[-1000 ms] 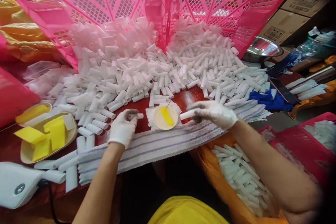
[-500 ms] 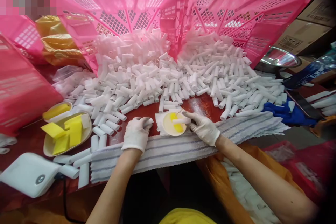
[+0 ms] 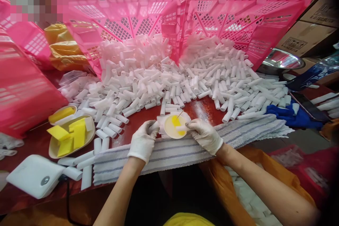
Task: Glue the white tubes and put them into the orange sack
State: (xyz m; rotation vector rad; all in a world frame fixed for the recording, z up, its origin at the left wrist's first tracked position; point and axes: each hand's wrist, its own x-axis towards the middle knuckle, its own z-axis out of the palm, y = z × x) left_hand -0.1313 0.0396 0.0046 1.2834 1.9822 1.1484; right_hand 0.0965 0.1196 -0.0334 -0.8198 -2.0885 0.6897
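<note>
My left hand, in a white glove, is closed around a short white tube just left of a small round dish. Yellow material and a thin stick are in the dish. Over the dish's right side, my gloved right hand pinches another white tube, whose end lies above the yellow. A striped towel runs under both wrists. Behind the dish, a large heap of white tubes spreads out.
Pink baskets stand behind the heap. At left are a tray of yellow sponges, an oval dish with a yellow piece and a white device with a cable. A blue cloth and metal bowl sit at right.
My left hand has moved slightly right, nearer the dish, with its tube. The right hand's tube has shifted a little left and down over the dish. The whole view has shifted slightly.
</note>
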